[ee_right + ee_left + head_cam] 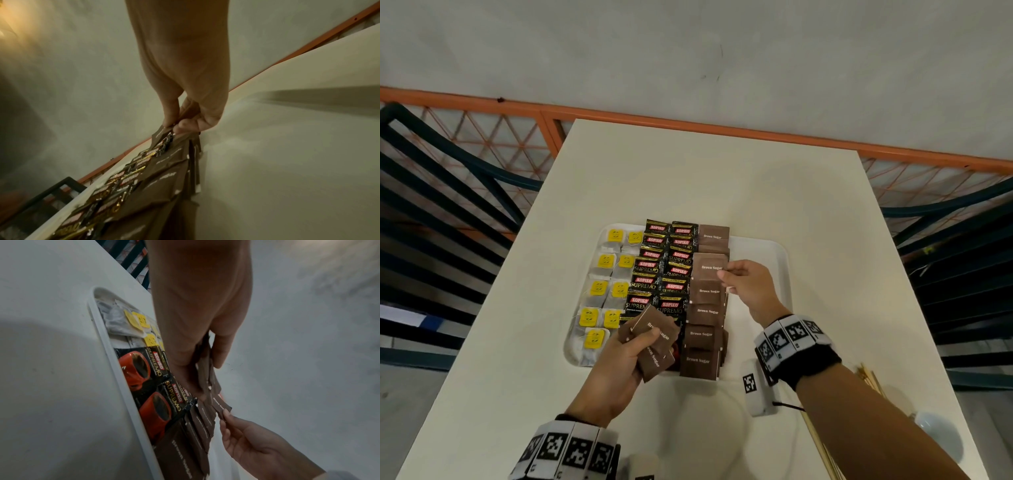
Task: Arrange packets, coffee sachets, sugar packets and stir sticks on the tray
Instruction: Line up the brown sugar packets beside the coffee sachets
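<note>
A white tray (763,250) on the table holds tea bags (606,262) with yellow tags on the left, two columns of black Kopiko coffee sachets (664,270) in the middle and a column of brown sugar packets (703,313) to their right. My right hand (748,284) pinches the right edge of one brown sugar packet (709,269) in that column; the pinch (174,126) also shows in the right wrist view. My left hand (619,359) grips a small stack of brown sugar packets (654,342) over the tray's near edge, seen too in the left wrist view (207,369).
Wooden stir sticks (869,377) lie at the table's right edge behind my right forearm. A white cup (941,438) stands at the near right corner. Dark chairs (448,192) flank the table on both sides, with an orange mesh fence (517,144) and a grey wall behind.
</note>
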Available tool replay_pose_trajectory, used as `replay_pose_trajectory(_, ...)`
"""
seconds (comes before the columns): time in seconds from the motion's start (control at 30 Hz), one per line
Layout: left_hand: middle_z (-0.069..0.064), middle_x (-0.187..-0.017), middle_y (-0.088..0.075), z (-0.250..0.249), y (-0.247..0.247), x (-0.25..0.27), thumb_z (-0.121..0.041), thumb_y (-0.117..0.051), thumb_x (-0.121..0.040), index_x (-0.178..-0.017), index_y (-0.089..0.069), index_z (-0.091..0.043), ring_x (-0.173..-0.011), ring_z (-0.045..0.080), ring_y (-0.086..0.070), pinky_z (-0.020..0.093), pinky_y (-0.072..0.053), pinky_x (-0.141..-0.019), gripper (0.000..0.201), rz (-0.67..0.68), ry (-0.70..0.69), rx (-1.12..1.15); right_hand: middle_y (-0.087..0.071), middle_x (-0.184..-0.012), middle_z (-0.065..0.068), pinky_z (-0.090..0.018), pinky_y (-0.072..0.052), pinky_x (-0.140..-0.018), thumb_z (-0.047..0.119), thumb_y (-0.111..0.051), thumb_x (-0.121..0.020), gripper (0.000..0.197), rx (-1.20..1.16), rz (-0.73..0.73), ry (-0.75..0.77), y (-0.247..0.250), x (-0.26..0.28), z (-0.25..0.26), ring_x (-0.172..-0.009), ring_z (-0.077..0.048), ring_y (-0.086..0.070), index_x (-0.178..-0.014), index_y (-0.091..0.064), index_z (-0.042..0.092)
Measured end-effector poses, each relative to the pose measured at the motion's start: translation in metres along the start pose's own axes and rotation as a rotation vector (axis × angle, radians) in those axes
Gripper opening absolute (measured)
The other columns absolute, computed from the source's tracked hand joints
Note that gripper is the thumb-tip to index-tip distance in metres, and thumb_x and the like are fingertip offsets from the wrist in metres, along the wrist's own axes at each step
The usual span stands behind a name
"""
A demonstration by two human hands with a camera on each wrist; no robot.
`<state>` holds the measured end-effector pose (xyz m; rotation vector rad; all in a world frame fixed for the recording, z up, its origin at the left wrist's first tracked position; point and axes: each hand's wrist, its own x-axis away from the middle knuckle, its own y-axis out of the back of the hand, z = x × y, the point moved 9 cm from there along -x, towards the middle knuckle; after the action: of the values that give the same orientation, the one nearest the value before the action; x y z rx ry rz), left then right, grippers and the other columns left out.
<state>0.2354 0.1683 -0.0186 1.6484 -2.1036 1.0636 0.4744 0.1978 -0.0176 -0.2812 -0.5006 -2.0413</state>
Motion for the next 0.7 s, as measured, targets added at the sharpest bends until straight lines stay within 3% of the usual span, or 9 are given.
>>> replay_pose_trajectory(0.1, 0.013, -0.094, -0.071, -0.001, 0.005, -0.001, -0.004, -0.054, -0.087, -0.109, -0.061, -0.006, -0.086, 0.025, -0.067, 0.045, -0.051, -0.082, 0.023, -0.033, -0.016, -0.012, -0.064, -0.084, -0.005, -0.025, -0.051, -0.069, 0.010, -0.072, -0.078, 0.017, 0.071, -0.046, 0.023, 0.001, -0.006, -0.004, -0.070, -0.015, -0.060, -0.077, -0.057, 0.019)
replay_pose_trajectory(0.2, 0.008, -0.084, -0.073, 0.000, 0.006, -0.002, -0.004, -0.055, -0.087, -0.102, -0.064, -0.009, -0.074, 0.018, -0.069, 0.043, -0.053, -0.076, 0.018, -0.039, -0.030, -0.042, -0.059, -0.077, 0.005, -0.033, -0.051, -0.082, 0.013, -0.074, -0.076, 0.016, 0.162, -0.103, 0.033, 0.003, -0.008, -0.007, -0.082, -0.016, -0.059, -0.081, -0.059, 0.016)
replay_pose_trajectory(0.33, 0.004, -0.078, -0.073, 0.001, 0.006, -0.004, -0.007, -0.059, -0.086, -0.098, -0.066, -0.012, -0.072, 0.017, -0.068, 0.031, -0.056, -0.059, 0.015, -0.069, -0.036, -0.085, -0.056, -0.078, 0.003, -0.020, -0.044, -0.072, 0.014, -0.074, -0.076, 0.024, 0.184, -0.154, 0.053, 0.007, -0.004, -0.006, -0.084, -0.018, -0.058, -0.091, -0.056, 0.013)
replay_pose_trajectory(0.43, 0.000, -0.071, -0.073, 0.000, 0.003, -0.005, -0.005, -0.061, -0.084, -0.091, -0.066, -0.013, -0.064, 0.012, -0.068, 0.026, -0.054, -0.051, 0.012, -0.077, -0.052, -0.100, -0.054, -0.092, -0.002, -0.013, -0.036, -0.061, 0.023, -0.071, -0.080, 0.036, 0.257, -0.143, 0.113, 0.002, 0.009, 0.009, -0.084, -0.015, -0.052, -0.109, -0.052, 0.011)
replay_pose_trajectory(0.5, -0.001, -0.068, -0.072, -0.002, 0.000, -0.006, -0.003, -0.061, -0.083, -0.089, -0.066, -0.013, -0.060, 0.009, -0.068, 0.024, -0.053, -0.048, 0.013, -0.069, -0.063, -0.104, -0.055, -0.100, 0.001, -0.016, -0.038, -0.066, 0.031, -0.063, -0.086, 0.036, 0.305, 0.004, 0.158, -0.016, 0.024, 0.023, -0.088, -0.012, -0.052, -0.115, -0.052, 0.013)
replay_pose_trajectory(0.57, -0.001, -0.069, -0.072, -0.004, -0.002, -0.007, -0.003, -0.062, -0.082, -0.089, -0.066, -0.013, -0.060, 0.009, -0.068, 0.023, -0.053, -0.049, 0.013, -0.065, -0.074, -0.106, -0.059, -0.102, 0.003, -0.020, -0.041, -0.073, 0.040, -0.053, -0.090, 0.033, 0.352, 0.284, 0.143, -0.044, 0.043, 0.026, -0.090, -0.011, -0.055, -0.114, -0.054, 0.016)
replay_pose_trajectory(0.63, 0.004, -0.075, -0.072, -0.006, -0.003, -0.008, -0.005, -0.061, -0.083, -0.094, -0.066, -0.010, -0.063, 0.013, -0.067, 0.024, -0.053, -0.048, 0.013, -0.074, -0.079, -0.091, -0.060, -0.089, 0.007, -0.018, -0.042, -0.067, 0.045, -0.050, -0.090, 0.034, 0.397, 0.538, 0.084, -0.064, 0.064, 0.020, -0.078, -0.008, -0.058, -0.108, -0.056, 0.017)
replay_pose_trajectory(0.7, 0.011, -0.082, -0.069, -0.007, -0.001, -0.009, -0.008, -0.061, -0.084, -0.102, -0.064, -0.006, -0.066, 0.019, -0.064, 0.025, -0.052, -0.046, 0.019, -0.096, -0.081, -0.070, -0.060, -0.083, 0.009, -0.016, -0.043, -0.062, 0.041, -0.058, -0.086, 0.031, 0.392, 0.661, 0.059, -0.072, 0.075, 0.013, -0.073, -0.006, -0.057, -0.104, -0.058, 0.016)
